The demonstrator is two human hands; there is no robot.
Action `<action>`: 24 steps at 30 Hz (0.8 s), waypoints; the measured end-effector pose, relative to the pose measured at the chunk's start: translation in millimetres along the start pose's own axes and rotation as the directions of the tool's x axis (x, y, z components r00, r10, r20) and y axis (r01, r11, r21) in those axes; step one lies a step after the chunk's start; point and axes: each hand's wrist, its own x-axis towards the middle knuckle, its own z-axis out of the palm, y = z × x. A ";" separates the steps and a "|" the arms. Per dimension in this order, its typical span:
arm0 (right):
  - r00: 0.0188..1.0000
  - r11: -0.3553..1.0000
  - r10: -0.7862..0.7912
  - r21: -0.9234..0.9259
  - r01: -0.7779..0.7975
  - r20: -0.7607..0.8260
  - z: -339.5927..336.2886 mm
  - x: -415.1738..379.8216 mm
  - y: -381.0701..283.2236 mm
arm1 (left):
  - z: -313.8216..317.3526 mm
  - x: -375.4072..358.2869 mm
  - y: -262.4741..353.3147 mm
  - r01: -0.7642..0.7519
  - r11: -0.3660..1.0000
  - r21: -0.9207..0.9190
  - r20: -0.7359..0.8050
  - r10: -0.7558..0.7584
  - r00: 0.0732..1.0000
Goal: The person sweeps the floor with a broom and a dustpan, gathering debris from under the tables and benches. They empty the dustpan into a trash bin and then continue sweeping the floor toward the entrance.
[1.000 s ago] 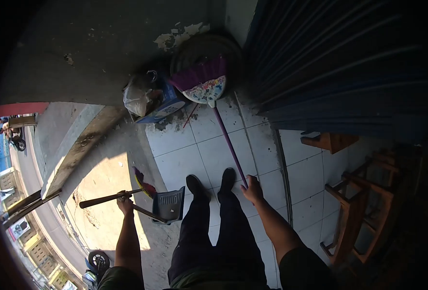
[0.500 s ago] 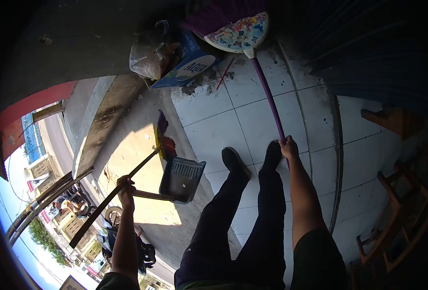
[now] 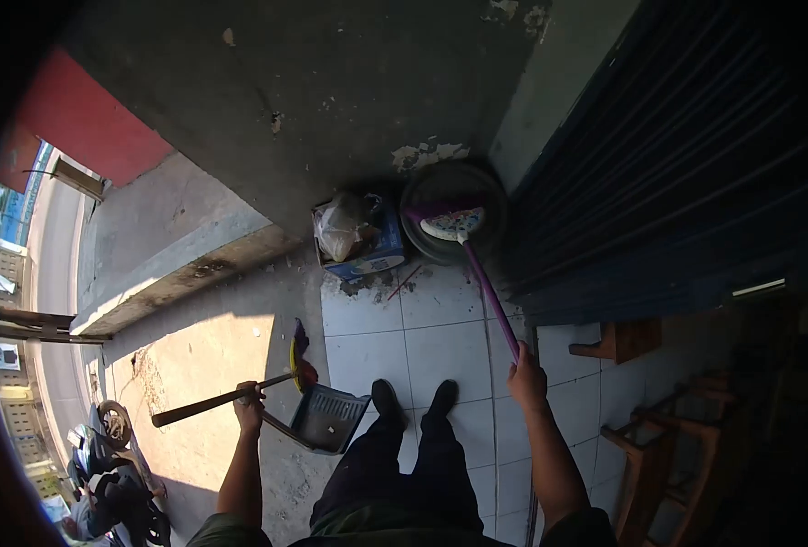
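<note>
My left hand (image 3: 250, 407) is closed around the dark handle of a short broom (image 3: 199, 409) and the handle of a grey-blue dustpan (image 3: 329, 421). That broom's yellow, red and purple head is beside the dustpan's upper edge. A scrap of pale litter lies in the pan. My right hand (image 3: 526, 376) grips the purple handle of a second broom (image 3: 492, 299). Its white, butterfly-patterned head with purple bristles is raised away from me, in front of a round dark tub (image 3: 497, 205) by the wall.
Beside the tub stands a blue carton (image 3: 381, 258) holding a plastic bag (image 3: 340, 228). A red stick (image 3: 405, 282) lies on the white tiles. Wooden furniture (image 3: 646, 465) and a dark corrugated shutter (image 3: 668, 173) are at the right. Motorcycles (image 3: 117, 483) stand to the left near a low concrete wall (image 3: 181, 273).
My view has tilted up and turned, showing more wall and the round tub. The purple broom's head now appears lower, before the tub. Both hands keep their holds.
</note>
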 end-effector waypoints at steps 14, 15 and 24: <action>0.879 0.438 -0.454 -0.896 0.077 -0.147 -269.1 117.2 -163.8 | -47.4 10.1 48.6 -0.153 0.956 -0.250 -0.089 0.134 0.987; 0.896 0.451 -0.433 -0.884 0.121 -0.098 -276.6 127.0 -170.1 | -45.8 11.9 55.8 -0.163 0.957 -0.242 -0.099 0.143 0.985; 0.847 0.230 -0.530 -0.953 0.197 0.047 -349.2 255.6 -198.4 | -5.4 31.8 129.6 -0.257 0.940 -0.222 -0.126 0.234 0.964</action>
